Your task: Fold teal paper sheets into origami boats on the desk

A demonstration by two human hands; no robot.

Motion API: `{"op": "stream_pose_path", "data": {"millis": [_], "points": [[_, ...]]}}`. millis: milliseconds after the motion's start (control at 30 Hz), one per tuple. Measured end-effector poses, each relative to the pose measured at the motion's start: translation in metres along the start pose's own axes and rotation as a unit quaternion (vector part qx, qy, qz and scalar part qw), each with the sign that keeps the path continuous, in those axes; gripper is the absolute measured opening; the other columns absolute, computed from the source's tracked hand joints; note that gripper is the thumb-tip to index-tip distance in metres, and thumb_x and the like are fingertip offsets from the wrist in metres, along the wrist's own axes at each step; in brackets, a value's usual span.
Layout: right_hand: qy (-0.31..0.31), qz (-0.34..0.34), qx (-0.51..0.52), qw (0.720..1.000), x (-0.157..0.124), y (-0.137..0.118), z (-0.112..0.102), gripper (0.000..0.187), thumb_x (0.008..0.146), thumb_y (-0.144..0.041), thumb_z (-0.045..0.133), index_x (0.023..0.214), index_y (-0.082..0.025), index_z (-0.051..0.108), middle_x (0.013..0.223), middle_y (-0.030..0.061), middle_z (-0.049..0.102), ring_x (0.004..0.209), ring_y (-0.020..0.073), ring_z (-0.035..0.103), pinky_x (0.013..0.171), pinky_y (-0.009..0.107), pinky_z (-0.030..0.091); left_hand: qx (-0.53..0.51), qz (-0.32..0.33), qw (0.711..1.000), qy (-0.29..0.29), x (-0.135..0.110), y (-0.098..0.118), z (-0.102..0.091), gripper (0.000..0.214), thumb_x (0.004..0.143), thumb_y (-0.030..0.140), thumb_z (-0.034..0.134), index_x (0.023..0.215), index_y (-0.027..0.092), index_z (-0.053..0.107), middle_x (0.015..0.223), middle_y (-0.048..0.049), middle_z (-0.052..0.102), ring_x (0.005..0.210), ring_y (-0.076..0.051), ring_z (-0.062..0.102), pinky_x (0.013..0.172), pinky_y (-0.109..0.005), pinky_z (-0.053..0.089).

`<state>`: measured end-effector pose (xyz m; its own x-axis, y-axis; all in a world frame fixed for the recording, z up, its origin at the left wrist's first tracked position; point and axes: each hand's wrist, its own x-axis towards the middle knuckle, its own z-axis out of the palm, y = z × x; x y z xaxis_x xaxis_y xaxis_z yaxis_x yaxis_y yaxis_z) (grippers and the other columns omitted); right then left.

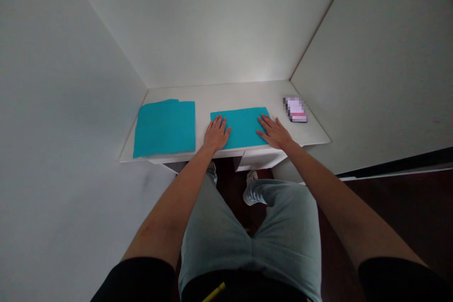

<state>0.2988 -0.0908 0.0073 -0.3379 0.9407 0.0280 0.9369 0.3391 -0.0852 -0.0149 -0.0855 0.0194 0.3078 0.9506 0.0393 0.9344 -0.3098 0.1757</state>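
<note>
A flat rectangular turquoise sheet (244, 127), of cloth or paper, lies near the front edge of the white desk (226, 97). On its left end rests my left hand (216, 134), palm down with the fingers stretched out. My right hand (274, 132) lies flat over its right end, fingers spread. Neither hand grips anything. The parts of the sheet beneath both palms are hidden. To the left sits a stack of larger turquoise sheets (165, 127), its edges slightly uneven.
A phone (296, 109), its screen lit and partly blurred, lies at the desk's right side. White walls enclose the desk at the back, left and right. Under the front edge a white drawer or panel (260, 159) shows above my feet.
</note>
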Motion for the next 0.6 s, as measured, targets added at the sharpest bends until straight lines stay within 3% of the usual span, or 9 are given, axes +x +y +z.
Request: {"op": "stream_pose_path", "data": {"millis": [167, 300, 400, 467, 600], "points": [[0.004, 0.001, 0.016, 1.0, 0.0, -0.002, 0.001, 0.084, 0.111, -0.067, 0.026, 0.177, -0.016, 0.026, 0.185, 0.0137, 0.02, 0.171, 0.0351, 0.022, 0.139, 0.064, 0.013, 0.019, 0.001, 1.0, -0.018, 0.0, -0.025, -0.007, 0.066, 0.115, 0.045, 0.024, 0.175, 0.02, 0.035, 0.184, -0.0072, 0.026, 0.171, -0.026, 0.024, 0.14, -0.051, 0.02], [0.016, 0.005, 0.037, 0.999, 0.0, -0.003, 0.001, 0.084, 0.11, -0.07, 0.027, 0.177, -0.018, 0.03, 0.185, 0.0127, 0.022, 0.171, 0.0344, 0.023, 0.139, 0.064, 0.011, 0.017, -0.061, 0.998, -0.007, -0.004, -0.024, -0.011, 0.066, 0.114, 0.04, 0.026, 0.174, 0.014, 0.038, 0.183, -0.012, 0.027, 0.172, -0.03, 0.023, 0.14, -0.053, 0.02], [0.015, 0.008, 0.04, 0.999, 0.001, -0.004, 0.0, 0.084, 0.11, -0.069, 0.029, 0.176, -0.017, 0.031, 0.184, 0.0131, 0.022, 0.171, 0.0336, 0.023, 0.139, 0.063, 0.01, 0.013, -0.072, 0.997, 0.025, -0.005, 0.002, -0.01, 0.067, 0.112, 0.036, 0.027, 0.172, 0.006, 0.039, 0.183, -0.0166, 0.025, 0.173, -0.033, 0.017, 0.141, -0.054, 0.015], [0.013, 0.012, 0.04, 0.999, 0.001, -0.006, -0.001, 0.084, 0.11, -0.069, 0.029, 0.176, -0.016, 0.032, 0.184, 0.0138, 0.023, 0.171, 0.0332, 0.023, 0.139, 0.062, 0.011, 0.008, -0.018, 0.999, 0.039, -0.001, 0.027, -0.007, 0.069, 0.113, 0.038, 0.026, 0.173, 0.006, 0.036, 0.184, -0.0149, 0.023, 0.174, -0.031, 0.014, 0.142, -0.051, 0.013], [0.016, 0.019, 0.031, 0.999, 0.0, -0.011, -0.004, 0.082, 0.111, -0.066, 0.03, 0.174, -0.014, 0.035, 0.183, 0.0157, 0.026, 0.17, 0.0339, 0.027, 0.139, 0.063, 0.015, -0.002, 0.083, 0.997, 0.007, 0.016, 0.07, 0.002, 0.07, 0.115, 0.047, 0.024, 0.175, 0.012, 0.034, 0.185, -0.0093, 0.022, 0.173, -0.028, 0.014, 0.142, -0.049, 0.016]]}}
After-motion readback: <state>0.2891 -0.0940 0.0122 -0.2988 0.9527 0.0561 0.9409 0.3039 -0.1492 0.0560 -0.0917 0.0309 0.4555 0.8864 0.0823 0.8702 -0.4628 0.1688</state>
